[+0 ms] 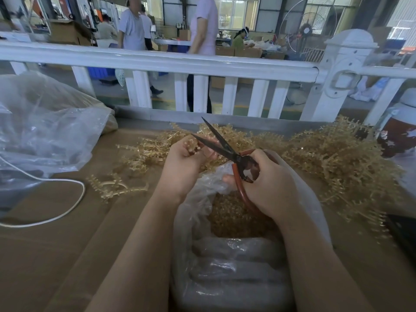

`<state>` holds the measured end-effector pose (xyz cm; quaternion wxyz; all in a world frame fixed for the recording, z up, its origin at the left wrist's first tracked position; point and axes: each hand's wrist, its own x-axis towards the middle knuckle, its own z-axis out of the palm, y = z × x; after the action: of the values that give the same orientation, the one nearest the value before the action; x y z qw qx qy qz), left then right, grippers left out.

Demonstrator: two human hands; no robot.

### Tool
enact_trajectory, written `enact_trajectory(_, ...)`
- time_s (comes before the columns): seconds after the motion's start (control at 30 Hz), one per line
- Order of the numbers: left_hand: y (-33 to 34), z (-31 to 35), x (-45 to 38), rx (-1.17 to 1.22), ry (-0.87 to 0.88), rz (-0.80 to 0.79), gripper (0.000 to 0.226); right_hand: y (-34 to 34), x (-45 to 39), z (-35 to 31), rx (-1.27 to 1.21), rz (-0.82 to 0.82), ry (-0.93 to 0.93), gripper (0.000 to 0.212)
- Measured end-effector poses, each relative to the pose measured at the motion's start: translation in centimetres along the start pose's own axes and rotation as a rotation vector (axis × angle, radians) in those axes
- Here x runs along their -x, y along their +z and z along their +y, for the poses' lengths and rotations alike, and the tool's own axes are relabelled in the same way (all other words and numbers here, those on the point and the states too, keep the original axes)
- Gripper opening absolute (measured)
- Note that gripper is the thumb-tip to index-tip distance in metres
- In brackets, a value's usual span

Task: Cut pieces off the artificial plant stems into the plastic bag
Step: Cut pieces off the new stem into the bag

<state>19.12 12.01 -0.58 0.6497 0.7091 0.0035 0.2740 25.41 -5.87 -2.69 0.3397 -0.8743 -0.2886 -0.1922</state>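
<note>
My left hand (183, 159) grips a tan artificial plant stem (191, 147) above the open plastic bag (198, 221). My right hand (270, 183) holds red-handled scissors (221, 144) with their dark blades spread apart, right beside the stem. Cut tan pieces (231, 219) lie inside the bag, which sits between my forearms. A large pile of tan stems (326, 158) spreads over the cardboard-covered table (56, 244) behind and to the right of my hands.
A few loose stems (117, 185) lie left of my left arm. A big crumpled clear bag (45, 131) and a white cord (74, 206) occupy the left. A white fence rail (202, 64) runs behind the table. A red and white jug (398, 134) stands at the right edge. People move beyond the fence.
</note>
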Motion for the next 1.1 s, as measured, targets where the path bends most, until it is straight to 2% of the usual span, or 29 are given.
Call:
enact_trajectory(0.27, -0.04, 0.12, 0.2, -0.035, 0.02, 0.017, 0.02, 0.01, 0.13, -0.01, 0.103, 0.115, -0.071, 0.055)
enact_trajectory(0.43, 0.0, 0.07, 0.28, 0.01, 0.024, 0.01, 0.011, 0.17, 0.41, 0.13, 0.102, 0.179, -0.103, 0.052)
enact_trajectory(0.67, 0.06, 0.05, 0.24, 0.092, 0.033, -0.032, 0.017, 0.22, 0.44, 0.0, 0.054, 0.221, -0.169, 0.043)
enact_trajectory(0.77, 0.08, 0.2, 0.24, 0.13, 0.036, -0.052, 0.017, 0.39, 0.43, 0.18, 0.05, 0.252, -0.181, 0.048)
enact_trajectory(0.93, 0.32, 0.43, 0.42, 0.123, 0.014, -0.044, 0.007, 0.27, 0.31, 0.43, 0.079, 0.191, -0.127, 0.048)
enact_trajectory(1.1, 0.46, 0.29, 0.46, 0.108, -0.018, -0.057, 0.006, 0.24, 0.43, 0.37, 0.069, 0.195, -0.132, 0.051)
